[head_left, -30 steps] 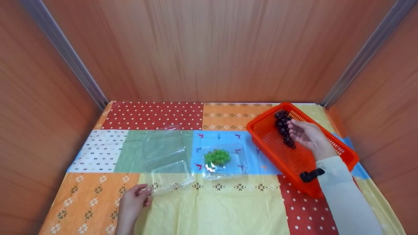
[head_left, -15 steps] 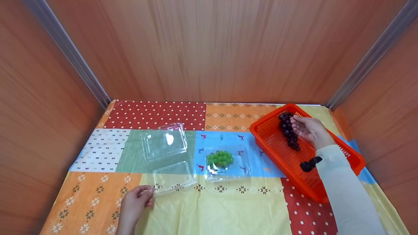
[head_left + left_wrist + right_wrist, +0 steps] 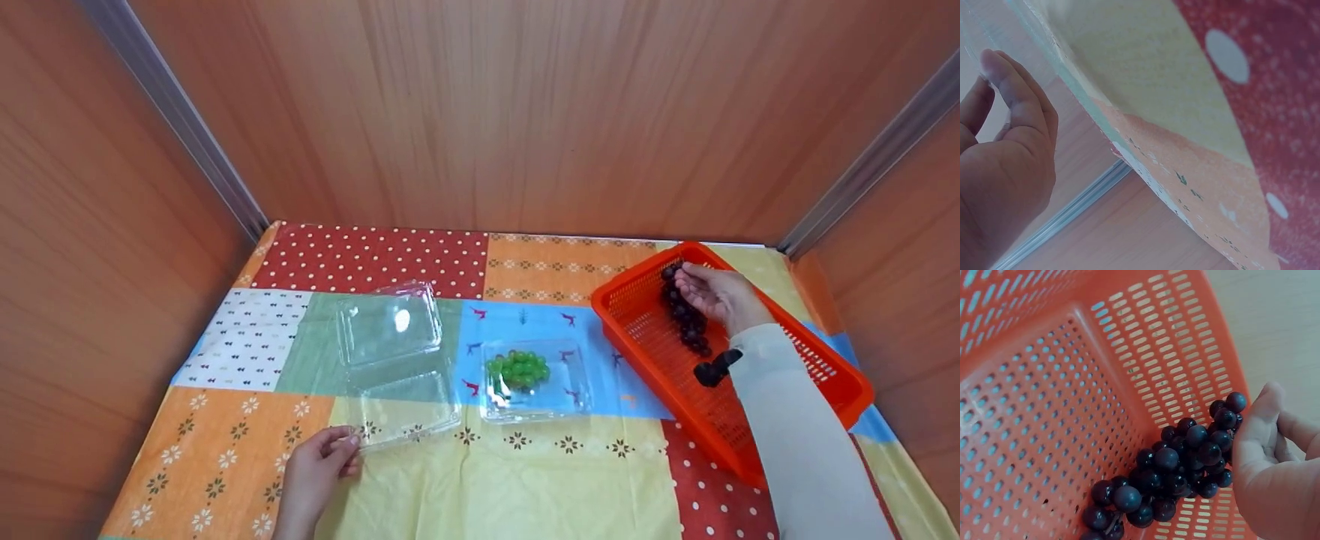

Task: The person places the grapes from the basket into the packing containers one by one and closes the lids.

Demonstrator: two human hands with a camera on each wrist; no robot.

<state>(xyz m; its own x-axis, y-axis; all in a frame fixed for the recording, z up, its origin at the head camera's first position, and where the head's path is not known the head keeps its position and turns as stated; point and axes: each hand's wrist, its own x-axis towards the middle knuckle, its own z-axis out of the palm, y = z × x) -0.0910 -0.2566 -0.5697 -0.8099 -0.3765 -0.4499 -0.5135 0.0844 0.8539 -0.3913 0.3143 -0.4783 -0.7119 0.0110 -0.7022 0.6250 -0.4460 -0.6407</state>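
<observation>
At right, the right hand [image 3: 714, 296] pinches dark grapes [image 3: 686, 322] in the orange basket [image 3: 709, 411], likely a pick-up calling for a gentle lift; lower left, the left hand [image 3: 321, 463] pinches the clear box [image 3: 373, 337].

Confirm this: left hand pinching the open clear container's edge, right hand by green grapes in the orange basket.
Wrong on colour: the grapes by the right hand in the orange basket are dark, not green; the right wrist view shows it. The left hand does pinch the edge of the open clear container.

The left hand [image 3: 1013, 157] pinches clear plastic [image 3: 1019, 36] beside a patterned cloth [image 3: 1145, 73].
</observation>
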